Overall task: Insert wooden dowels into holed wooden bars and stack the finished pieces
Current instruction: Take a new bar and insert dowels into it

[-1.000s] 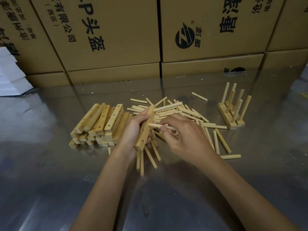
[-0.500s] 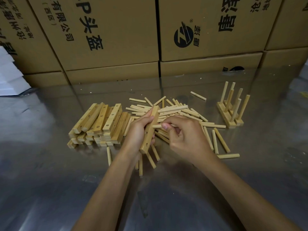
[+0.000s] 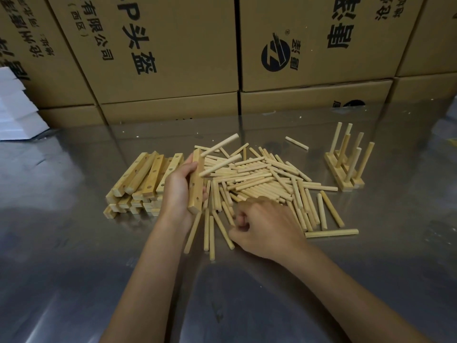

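Two dowels (image 3: 220,155) jut from the bar (image 3: 197,184) in the left hand's (image 3: 178,191) grip; the right hand (image 3: 265,227), fingers curled, rests on the loose dowels (image 3: 267,179) between bar stack (image 3: 141,181) and finished pieces (image 3: 346,167).

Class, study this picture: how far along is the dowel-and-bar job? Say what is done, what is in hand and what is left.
Done: finished pieces stand at the right with dowels upright. In hand: the left hand grips a bar that has two dowels in it and empty holes lower down; the right hand reaches into the loose dowels. Left: a stack of empty bars and many dowels, so it is early.
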`<state>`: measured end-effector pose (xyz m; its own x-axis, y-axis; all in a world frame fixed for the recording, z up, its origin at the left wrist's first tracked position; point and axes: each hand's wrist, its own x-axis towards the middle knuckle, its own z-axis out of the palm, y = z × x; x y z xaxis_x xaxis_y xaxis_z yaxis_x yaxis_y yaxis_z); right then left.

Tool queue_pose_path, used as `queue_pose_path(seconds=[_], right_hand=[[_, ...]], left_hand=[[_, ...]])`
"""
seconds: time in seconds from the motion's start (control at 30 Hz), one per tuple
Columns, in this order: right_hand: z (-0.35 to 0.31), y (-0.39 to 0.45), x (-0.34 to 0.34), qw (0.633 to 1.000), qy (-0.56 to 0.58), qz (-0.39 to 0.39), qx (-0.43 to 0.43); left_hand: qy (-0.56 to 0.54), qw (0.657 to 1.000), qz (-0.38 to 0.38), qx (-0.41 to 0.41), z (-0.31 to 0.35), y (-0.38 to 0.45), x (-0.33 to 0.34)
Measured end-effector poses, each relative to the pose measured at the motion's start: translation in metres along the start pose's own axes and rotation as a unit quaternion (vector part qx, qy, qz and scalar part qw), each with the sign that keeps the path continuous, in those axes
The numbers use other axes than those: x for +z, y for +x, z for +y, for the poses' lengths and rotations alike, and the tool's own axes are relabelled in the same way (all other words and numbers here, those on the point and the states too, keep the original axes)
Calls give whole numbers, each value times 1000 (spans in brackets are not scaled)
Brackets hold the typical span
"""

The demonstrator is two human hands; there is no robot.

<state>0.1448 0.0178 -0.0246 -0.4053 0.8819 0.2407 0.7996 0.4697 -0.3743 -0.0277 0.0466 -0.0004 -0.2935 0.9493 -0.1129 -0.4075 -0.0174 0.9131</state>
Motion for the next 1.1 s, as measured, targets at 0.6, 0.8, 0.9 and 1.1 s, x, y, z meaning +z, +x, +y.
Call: queue_pose_path(seconds=[0.6, 0.8, 0.9, 1.1], right_hand=[[13, 7, -28, 953, 297, 51, -40], [13, 6, -28, 951, 296, 66, -56], [9, 6, -27, 953, 285, 76, -66], [7, 5, -27, 944, 299, 116, -82]], left_hand=[[9, 1000, -2, -11, -3, -4, 8], [-7, 1000, 4, -3, -1, -3, 4], [-16, 1000, -2, -2, -2, -3, 5], [17, 999, 30, 5, -8, -2, 6]])
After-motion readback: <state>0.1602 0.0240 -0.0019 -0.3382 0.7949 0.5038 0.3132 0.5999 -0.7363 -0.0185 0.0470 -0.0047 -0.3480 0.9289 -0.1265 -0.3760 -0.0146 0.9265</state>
